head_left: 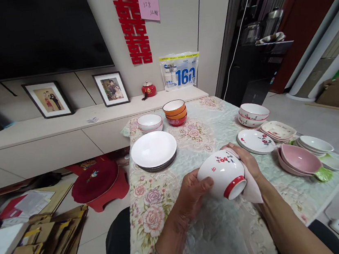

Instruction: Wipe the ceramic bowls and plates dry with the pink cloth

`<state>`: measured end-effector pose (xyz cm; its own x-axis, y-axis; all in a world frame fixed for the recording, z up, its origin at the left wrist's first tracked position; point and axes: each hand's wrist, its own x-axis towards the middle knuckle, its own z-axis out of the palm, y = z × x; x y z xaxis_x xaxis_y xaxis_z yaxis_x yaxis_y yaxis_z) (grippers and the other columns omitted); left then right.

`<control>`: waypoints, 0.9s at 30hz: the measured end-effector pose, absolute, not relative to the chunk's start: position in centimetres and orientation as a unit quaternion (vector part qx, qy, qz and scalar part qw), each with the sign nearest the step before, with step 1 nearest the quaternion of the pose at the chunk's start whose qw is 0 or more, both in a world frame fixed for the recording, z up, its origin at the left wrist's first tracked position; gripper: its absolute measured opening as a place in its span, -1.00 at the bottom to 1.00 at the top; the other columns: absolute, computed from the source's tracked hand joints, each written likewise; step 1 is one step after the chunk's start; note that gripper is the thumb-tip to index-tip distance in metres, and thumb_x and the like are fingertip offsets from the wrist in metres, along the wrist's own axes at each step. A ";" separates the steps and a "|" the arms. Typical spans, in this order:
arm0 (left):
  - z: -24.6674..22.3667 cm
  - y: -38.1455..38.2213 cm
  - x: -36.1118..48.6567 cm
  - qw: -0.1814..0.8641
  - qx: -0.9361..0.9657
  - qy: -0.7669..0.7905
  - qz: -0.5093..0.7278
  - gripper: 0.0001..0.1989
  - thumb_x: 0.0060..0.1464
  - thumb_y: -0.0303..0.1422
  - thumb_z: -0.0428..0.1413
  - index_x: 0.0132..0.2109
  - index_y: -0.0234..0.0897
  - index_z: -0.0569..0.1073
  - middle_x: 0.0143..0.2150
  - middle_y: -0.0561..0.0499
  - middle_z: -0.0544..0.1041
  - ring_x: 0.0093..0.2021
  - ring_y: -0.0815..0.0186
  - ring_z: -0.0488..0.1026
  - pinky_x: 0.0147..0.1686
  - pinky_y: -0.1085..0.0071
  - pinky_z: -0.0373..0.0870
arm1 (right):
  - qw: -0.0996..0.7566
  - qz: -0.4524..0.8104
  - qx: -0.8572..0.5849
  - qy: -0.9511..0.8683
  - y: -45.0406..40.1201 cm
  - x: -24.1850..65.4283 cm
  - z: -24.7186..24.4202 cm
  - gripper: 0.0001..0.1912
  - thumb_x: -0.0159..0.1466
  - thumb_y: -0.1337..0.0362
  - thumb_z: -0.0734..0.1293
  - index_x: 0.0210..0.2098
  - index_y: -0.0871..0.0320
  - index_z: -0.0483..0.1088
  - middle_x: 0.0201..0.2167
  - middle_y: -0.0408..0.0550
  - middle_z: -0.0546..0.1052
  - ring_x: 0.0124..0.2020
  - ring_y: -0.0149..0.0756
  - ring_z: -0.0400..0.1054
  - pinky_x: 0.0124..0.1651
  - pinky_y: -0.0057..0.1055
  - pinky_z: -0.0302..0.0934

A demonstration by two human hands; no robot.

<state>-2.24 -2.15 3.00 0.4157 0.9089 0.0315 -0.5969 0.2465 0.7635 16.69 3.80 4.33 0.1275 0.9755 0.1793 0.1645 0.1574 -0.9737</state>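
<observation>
A white bowl with red blossoms and a red foot ring is held tilted above the table, its base turned toward me. My left hand grips its left side, thumb on the outer wall. On the far right side, my right hand presses a pale pink cloth against the bowl. The fingers of that hand are partly hidden behind bowl and cloth. Left of the bowl sits a stack of white plates. Close to my right hand is a stack of flowered plates.
Farther back stand white bowls and orange bowls. At right are flowered bowls, square dishes, pink leaf-shaped bowls and small white dishes. A red stool and flattened cardboard lie left of the table.
</observation>
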 end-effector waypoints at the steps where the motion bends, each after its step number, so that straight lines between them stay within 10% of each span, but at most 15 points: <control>1: 2.9 -2.1 -2.3 0.757 0.358 0.222 0.500 -0.64 -0.05 -0.28 0.30 -0.10 -0.41 0.57 -0.32 -0.11 0.59 -0.35 0.30 0.44 -0.30 0.41 0.30 | 0.528 0.382 -0.525 -0.546 3.8 16.6 4.4 -0.60 0.23 -0.05 0.25 -0.46 0.13 0.50 -0.43 -0.07 0.57 -0.34 -0.21 0.42 -0.22 -0.37 0.30; 16: 2.2 -2.1 -1.5 0.627 0.449 0.351 0.531 -0.67 -0.18 -0.21 0.37 -0.39 -0.37 0.47 -0.53 0.12 0.35 -0.50 0.45 0.16 -0.47 0.48 0.09 | 0.424 -0.004 -0.370 -0.826 -0.9 11.3 6.4 -0.72 0.34 0.37 0.18 -0.04 0.15 0.45 -0.05 0.05 0.55 0.06 -0.11 0.35 0.20 -0.08 0.11; 27: 1.9 -2.6 -1.6 0.717 0.366 0.291 0.517 -0.68 -0.15 -0.25 0.36 -0.29 -0.38 0.51 -0.47 0.04 0.44 -0.45 0.40 0.28 -0.41 0.45 0.18 | 0.526 0.425 -0.501 -0.540 3.4 16.2 4.9 -0.65 0.24 0.03 0.23 -0.36 0.15 0.50 -0.38 -0.06 0.54 -0.38 -0.27 0.35 -0.30 -0.39 0.23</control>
<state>-1.56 -2.58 1.90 0.2959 0.9544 -0.0389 -0.5275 0.1972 0.8263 16.25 3.38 4.94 0.0560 0.9881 0.1432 0.0943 0.1376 -0.9860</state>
